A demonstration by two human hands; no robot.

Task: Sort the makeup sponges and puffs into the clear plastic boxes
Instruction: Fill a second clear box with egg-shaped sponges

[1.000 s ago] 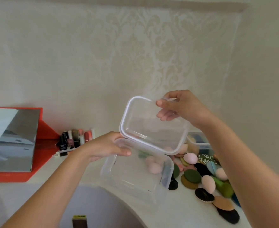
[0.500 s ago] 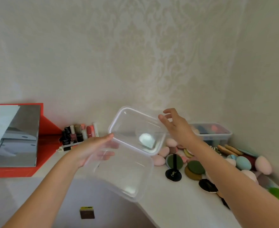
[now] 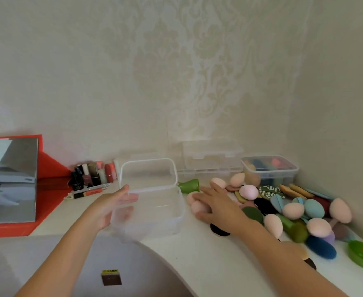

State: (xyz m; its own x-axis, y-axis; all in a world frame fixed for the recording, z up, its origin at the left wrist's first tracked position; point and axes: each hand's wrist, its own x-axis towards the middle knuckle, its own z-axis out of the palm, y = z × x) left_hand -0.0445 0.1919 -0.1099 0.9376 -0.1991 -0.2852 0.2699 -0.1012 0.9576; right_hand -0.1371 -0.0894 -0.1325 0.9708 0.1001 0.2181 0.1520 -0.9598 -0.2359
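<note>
My left hand [image 3: 110,207] is gripping the left wall of the clear rectangular plastic box [image 3: 155,221], thumb on the rim, fingers [image 3: 130,198] curled round the wall. The box is sitting at the front edge of the white surface [image 3: 208,254], mouth facing up, with its clear lid [image 3: 148,168] standing raised along the far side.

My right hand [image 3: 219,205] is reaching over a pink egg-shaped foam sponge [image 3: 198,207] just beside the box's right wall, with the fingers spread and not closed on it. The sponge is lying on its side, and my hand is hiding which way its tip points. I am judging it light, soft and springy, so I am planning a gentle pinch across the fat middle.
</note>
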